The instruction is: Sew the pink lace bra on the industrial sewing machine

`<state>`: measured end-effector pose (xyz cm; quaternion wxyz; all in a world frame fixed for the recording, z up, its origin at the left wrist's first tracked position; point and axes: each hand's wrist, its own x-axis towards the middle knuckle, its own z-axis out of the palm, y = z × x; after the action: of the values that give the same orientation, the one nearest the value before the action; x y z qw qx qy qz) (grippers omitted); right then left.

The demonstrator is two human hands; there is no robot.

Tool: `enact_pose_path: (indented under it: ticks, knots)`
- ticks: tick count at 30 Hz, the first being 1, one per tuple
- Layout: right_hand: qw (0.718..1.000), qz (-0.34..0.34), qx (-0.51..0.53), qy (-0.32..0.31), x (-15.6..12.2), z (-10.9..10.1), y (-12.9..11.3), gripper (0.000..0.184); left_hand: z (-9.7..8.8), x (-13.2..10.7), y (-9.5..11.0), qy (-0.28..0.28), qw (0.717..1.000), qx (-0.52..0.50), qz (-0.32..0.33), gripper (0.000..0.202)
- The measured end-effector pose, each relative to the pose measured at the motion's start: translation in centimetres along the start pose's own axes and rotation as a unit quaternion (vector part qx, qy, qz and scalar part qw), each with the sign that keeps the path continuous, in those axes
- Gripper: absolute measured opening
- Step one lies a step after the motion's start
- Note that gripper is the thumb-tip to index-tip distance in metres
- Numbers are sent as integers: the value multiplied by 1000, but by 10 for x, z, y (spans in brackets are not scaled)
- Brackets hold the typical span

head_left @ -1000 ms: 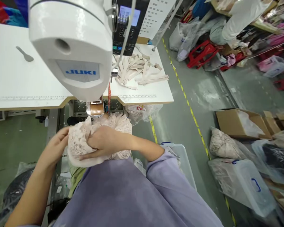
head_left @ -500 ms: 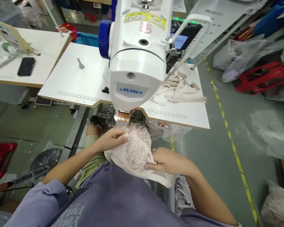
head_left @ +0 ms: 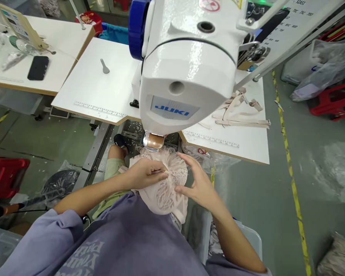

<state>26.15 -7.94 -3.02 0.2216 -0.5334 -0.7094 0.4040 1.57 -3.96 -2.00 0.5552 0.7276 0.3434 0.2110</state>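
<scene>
The lace [head_left: 161, 201], pale pink and gathered into folds, lies bunched over the person's lap, just in front of the sewing machine [head_left: 186, 73] and below its brown-topped bed end [head_left: 154, 141]. The left hand [head_left: 146, 173] pinches a gathered fold near the middle of the lace between thumb and fingers. The right hand [head_left: 197, 184] is open at the other side, its fingers stretched toward the machine and its thumb spread apart, the tip against or just over the lace's edge; whether it touches cannot be told.

Around the lace are the purple shirt [head_left: 143, 237] and the green shorts [head_left: 112, 176]. Beyond it, the white machine head overhangs the white table [head_left: 86, 84], whose front edge is cut away before the machine. Printed rulers run along that edge on both sides. To the right of the machine lies a loose heap of beige bands [head_left: 243, 122]; to the left, a grey spoon-shaped tool [head_left: 104, 66]. Below the table's right part, red-handled scissors [head_left: 203, 152] rest by a clear bag [head_left: 222, 163].

Farther left, a black phone [head_left: 38, 68] lies on a neighbouring table [head_left: 66, 40]. By the right forearm stands a clear bin [head_left: 254, 237] with fabric inside. Yellow tape [head_left: 287, 153] crosses the floor beyond.
</scene>
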Motion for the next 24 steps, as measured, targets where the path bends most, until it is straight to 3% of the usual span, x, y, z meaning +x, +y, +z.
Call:
enact_pose_path:
  ticks: [1, 3, 4, 5, 8, 11, 14, 17, 24]
  knots:
    - [999, -26, 37, -5, 10, 3, 0, 91, -1, 2, 5, -17, 1000, 15, 12, 24]
    - [991, -60, 94, -73, 29, 10, -2, 63, -6, 5, 13, -25, 998, 51, 30, 31]
    - [988, -58, 107, -95, 38, 15, -4, 48, -11, 7, 15, -13, 997, 71, 31, 35]
    - [988, -46, 117, -95, 45, 19, -6, 45, -16, 9, 15, 10, 996, 90, 25, 38]
    - [990, 5, 139, -6, 62, 26, -12, 53, -37, 14, 10, 106, 987, 119, -29, 46]
    - [988, 28, 142, 54, 79, 26, -16, 50, -57, 20, 3, 162, 977, 114, -84, 40]
    - [987, 38, 146, 59, 94, 23, -18, 51, -67, 26, -1, 213, 963, 129, -99, 35]
    - [985, 54, 154, 50, 104, 19, -19, 56, -69, 30, -3, 250, 953, 152, -75, 31]
    - [985, 62, 152, 57, 114, 18, -6, 54, -70, 38, -10, 261, 952, 157, -37, 18]
